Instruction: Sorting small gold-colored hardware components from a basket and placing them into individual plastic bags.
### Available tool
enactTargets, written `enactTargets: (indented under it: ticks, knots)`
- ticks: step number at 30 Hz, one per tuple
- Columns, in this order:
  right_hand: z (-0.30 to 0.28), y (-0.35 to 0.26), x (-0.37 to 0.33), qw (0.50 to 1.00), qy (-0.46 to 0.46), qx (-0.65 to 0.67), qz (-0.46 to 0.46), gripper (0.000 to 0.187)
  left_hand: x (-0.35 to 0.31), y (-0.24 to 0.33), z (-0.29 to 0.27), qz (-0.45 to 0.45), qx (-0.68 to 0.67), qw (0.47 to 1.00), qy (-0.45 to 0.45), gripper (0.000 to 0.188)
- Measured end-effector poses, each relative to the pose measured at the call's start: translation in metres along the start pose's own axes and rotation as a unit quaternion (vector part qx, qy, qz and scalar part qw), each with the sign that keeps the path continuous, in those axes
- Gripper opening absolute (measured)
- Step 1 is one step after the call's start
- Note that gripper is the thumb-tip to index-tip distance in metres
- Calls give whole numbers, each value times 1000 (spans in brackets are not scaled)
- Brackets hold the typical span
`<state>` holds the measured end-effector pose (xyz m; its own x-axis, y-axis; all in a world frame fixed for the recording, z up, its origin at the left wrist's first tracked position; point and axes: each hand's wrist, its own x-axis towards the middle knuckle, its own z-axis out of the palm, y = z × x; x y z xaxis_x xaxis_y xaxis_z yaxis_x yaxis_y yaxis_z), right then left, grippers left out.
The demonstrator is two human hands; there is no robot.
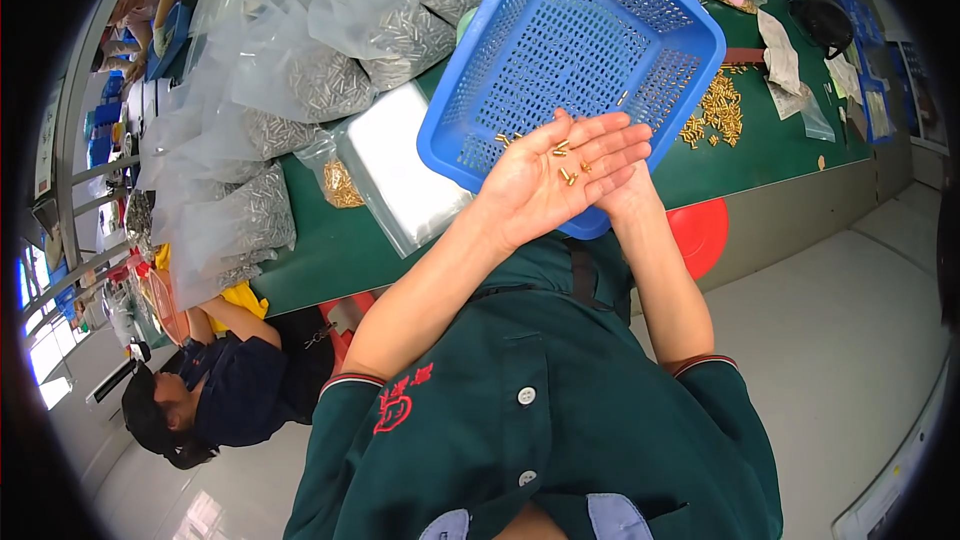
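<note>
My left hand (530, 180) lies palm up over the near side of a blue perforated plastic basket (570, 50), its fingers stretched flat to the right. A few small brass pins (569, 178) rest loose on its palm and fingers. My right hand (630, 192) is just behind and under the left one at the basket's near right corner; most of its fingers are hidden. Inside the basket, several more brass pins (503, 140) lie near my left thumb.
Clear bags of silvery metal pins (325, 80) crowd the left of the green table (310, 260). Flat clear bags (405, 170) and a small bag of brass pieces (340, 185) lie beside the basket. Loose brass pins (720, 110) are heaped right. A co-worker (230, 380) sits at left.
</note>
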<state>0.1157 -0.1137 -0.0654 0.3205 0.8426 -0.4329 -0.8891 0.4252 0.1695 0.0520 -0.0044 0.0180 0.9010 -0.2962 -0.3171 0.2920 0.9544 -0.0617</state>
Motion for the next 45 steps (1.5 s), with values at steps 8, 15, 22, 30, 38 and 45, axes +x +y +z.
enactTargets:
  ticks: [8,15,22,30,38,45]
  knots:
    - [8,1,-3,994,55,-73,-56,25,-4,3,-1,22,-23,999,-35,47]
    - [5,-1,-2,993,64,-76,-58,26,-3,4,-2,23,-24,999,-40,48]
    - [-1,-3,0,997,25,-68,-40,26,-10,9,0,27,-36,998,-32,46]
    - [1,-16,-9,992,124,-8,-20,18,-101,32,18,171,-17,964,204,15]
    - [11,-1,8,987,156,-38,6,18,-169,211,-86,224,365,794,432,13]
    - [14,2,3,986,163,-36,-12,17,-181,279,-120,164,694,552,431,21]
